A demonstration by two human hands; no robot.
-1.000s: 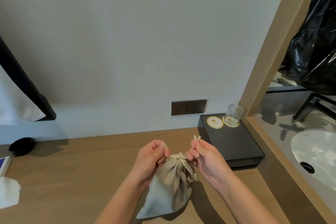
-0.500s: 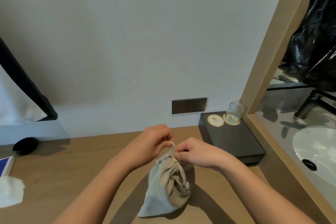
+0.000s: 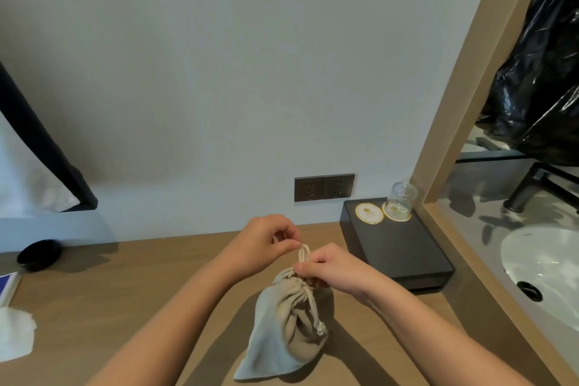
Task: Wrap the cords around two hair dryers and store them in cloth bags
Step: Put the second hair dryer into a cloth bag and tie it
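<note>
A beige cloth bag [image 3: 288,320] stands bulging on the wooden counter [image 3: 125,298], its mouth gathered tight by a cream drawstring [image 3: 304,255]. My left hand [image 3: 266,240] pinches the drawstring loop just above the bag. My right hand [image 3: 329,266] grips the gathered neck and the cord at the bag's top. A loose knotted cord end hangs down the bag's right side. What the bag holds is hidden; no hair dryer is in sight.
A dark tray [image 3: 404,257] with a round coaster [image 3: 369,213] and an upturned glass [image 3: 399,202] sits right of the bag. Wall sockets [image 3: 324,186] lie behind. A sink [image 3: 545,263] and black tap are far right. A black disc [image 3: 39,254] and white paper [image 3: 14,335] lie left.
A second ago my hands pulled the cord ends apart sideways. They have since come together over the bag's neck, the left pinching the loop, the right holding the gathered top.
</note>
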